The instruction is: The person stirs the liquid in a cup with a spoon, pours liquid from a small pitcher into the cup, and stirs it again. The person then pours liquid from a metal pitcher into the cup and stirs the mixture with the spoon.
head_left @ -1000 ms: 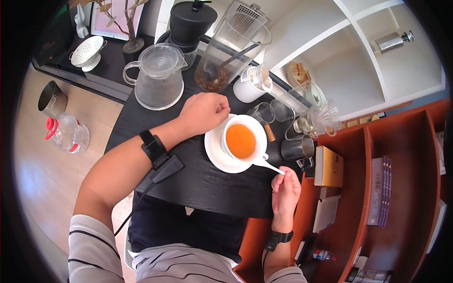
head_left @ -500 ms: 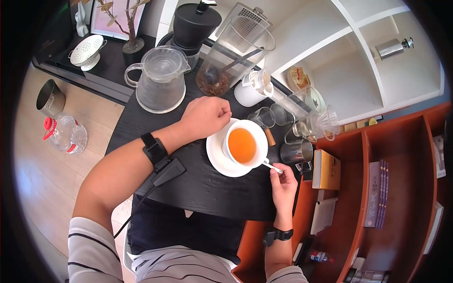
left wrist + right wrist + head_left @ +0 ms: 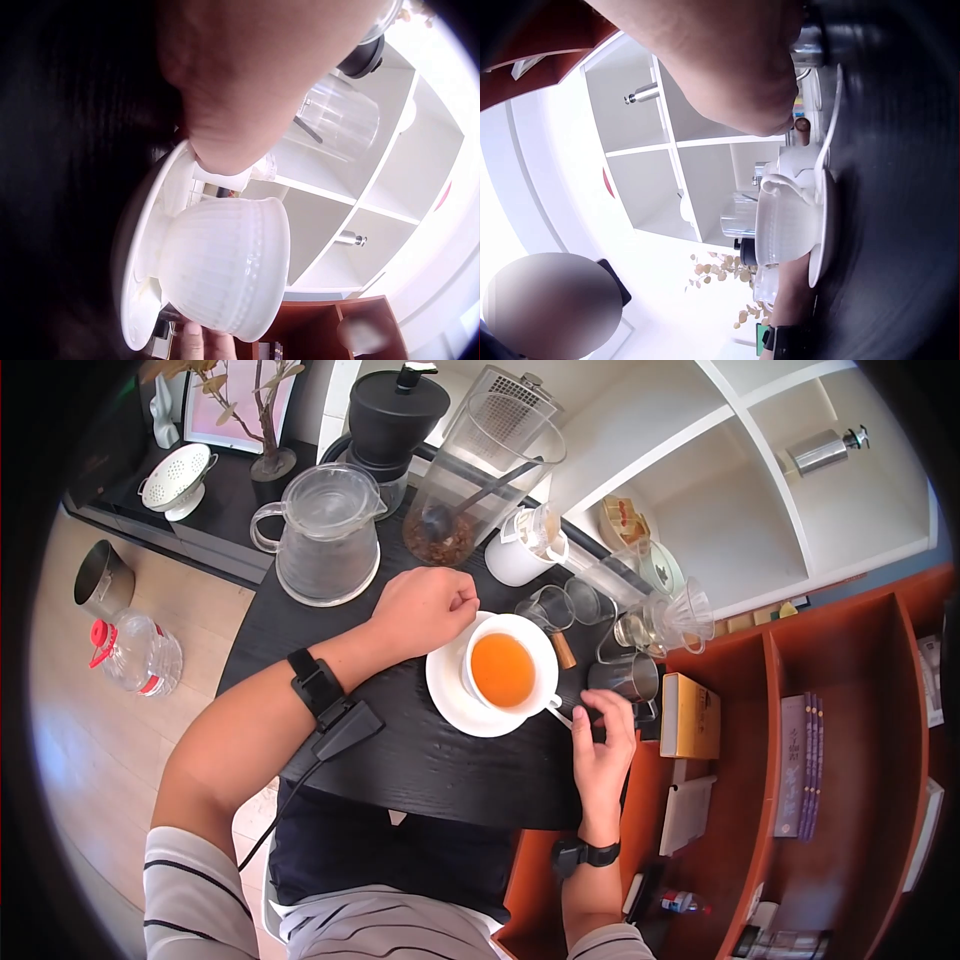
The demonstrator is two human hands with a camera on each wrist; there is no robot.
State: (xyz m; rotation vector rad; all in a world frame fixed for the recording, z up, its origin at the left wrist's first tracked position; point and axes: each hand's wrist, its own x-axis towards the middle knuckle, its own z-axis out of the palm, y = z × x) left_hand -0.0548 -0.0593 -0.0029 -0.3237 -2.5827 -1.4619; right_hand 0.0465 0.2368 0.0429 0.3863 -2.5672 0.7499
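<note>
A white fluted teacup [image 3: 541,652] holding amber liquid sits on a white saucer [image 3: 447,695] on the black table. The white spoon [image 3: 829,139] lies against the saucer, its handle sticking out past the rim. Just above the handle is my right hand [image 3: 604,748], fingers apart and loosely bent, with the spoon's end standing free of them in the right wrist view. My left hand [image 3: 424,608] has curled fingers at the saucer's upper left rim, which it holds; its fingertips are partly hidden. In the left wrist view that hand [image 3: 247,90] overlaps the rim beside the cup.
Behind the cup stand a glass pitcher [image 3: 325,550], a black grinder [image 3: 398,410], a clear tall container [image 3: 440,510] and a white mug [image 3: 515,558]. Small glasses [image 3: 552,608] and a metal jug [image 3: 630,676] are to the right, near a brown bookshelf [image 3: 740,680].
My right hand has let go of the spoon, and its fingers have spread. The spoon's handle has come down beside the cup. The left hand stays at the saucer.
</note>
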